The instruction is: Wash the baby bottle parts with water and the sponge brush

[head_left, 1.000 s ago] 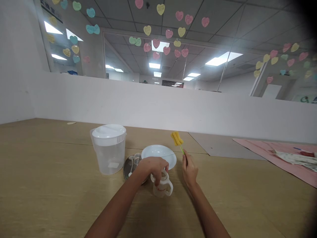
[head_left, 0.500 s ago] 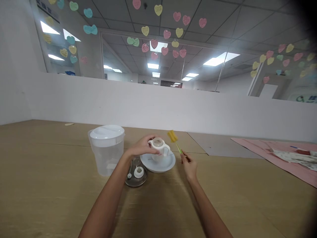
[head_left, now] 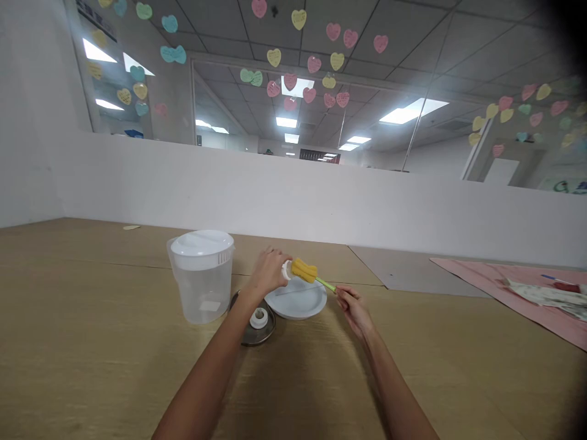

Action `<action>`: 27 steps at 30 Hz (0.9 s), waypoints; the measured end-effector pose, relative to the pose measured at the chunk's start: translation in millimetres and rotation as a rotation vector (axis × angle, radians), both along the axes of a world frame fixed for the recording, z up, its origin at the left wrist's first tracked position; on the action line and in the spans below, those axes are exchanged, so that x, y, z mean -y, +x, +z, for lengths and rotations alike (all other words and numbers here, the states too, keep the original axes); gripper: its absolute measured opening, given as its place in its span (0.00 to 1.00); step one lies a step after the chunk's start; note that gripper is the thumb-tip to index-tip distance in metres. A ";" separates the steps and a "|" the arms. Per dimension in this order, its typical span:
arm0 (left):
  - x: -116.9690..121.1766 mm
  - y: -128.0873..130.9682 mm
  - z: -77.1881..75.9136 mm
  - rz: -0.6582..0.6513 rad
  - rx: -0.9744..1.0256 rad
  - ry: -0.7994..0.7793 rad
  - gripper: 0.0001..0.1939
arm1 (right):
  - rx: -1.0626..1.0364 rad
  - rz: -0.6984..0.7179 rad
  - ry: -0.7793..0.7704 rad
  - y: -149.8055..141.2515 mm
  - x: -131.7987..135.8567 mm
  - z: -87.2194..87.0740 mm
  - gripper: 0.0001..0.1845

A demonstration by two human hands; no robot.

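cup [head_left: 287, 270] tipped sideways above bowl [head_left: 298, 308] since earlier, mouth facing brush [head_left: 304, 271]; left grip [head_left: 269, 272] got cup, right grip [head_left: 354, 307], right of bowl, pinching brush.

Left hand [head_left: 270, 270]: curled in a grip, reaching further forward. Right hand [head_left: 355, 310]: nearer the body, pinching. Both forearms [head_left: 206, 370] bare, converging forward; hands well apart, not touching.

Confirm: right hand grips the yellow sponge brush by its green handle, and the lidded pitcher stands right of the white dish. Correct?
Not quite: the lidded pitcher stands left of the white dish, as the head view shows. The right hand does grip the yellow sponge brush by its green handle.
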State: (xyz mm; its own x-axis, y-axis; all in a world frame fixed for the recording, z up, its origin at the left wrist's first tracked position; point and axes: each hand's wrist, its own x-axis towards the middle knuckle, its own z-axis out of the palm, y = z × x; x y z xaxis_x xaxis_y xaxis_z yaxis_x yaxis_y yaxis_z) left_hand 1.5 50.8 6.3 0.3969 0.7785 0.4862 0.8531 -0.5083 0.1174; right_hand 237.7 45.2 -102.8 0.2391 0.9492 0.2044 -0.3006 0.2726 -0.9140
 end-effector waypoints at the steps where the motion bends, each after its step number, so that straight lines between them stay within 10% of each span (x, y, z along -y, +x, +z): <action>1: 0.0 1.2 -0.9 0.005 -0.036 0.019 0.27 | 0.025 -0.024 -0.003 1.9 1.1 1.3 0.15; 20: 7.5 22.2 -8.2 -0.075 -0.200 0.079 0.18 | 0.239 -0.016 -0.030 -14.9 8.7 5.5 0.16; 27: 2.7 18.4 -8.4 -0.082 -0.162 0.052 0.20 | -0.091 -0.014 0.018 -11.9 1.3 3.4 0.17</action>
State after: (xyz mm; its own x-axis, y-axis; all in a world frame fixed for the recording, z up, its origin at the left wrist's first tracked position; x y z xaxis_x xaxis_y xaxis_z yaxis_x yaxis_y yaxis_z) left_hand 19.9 48.1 -2.1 0.5341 0.7160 0.4496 0.8144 -0.5784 -0.0463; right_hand 225.8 43.9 -99.4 0.2710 0.9419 0.1983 -0.3783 0.2936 -0.8779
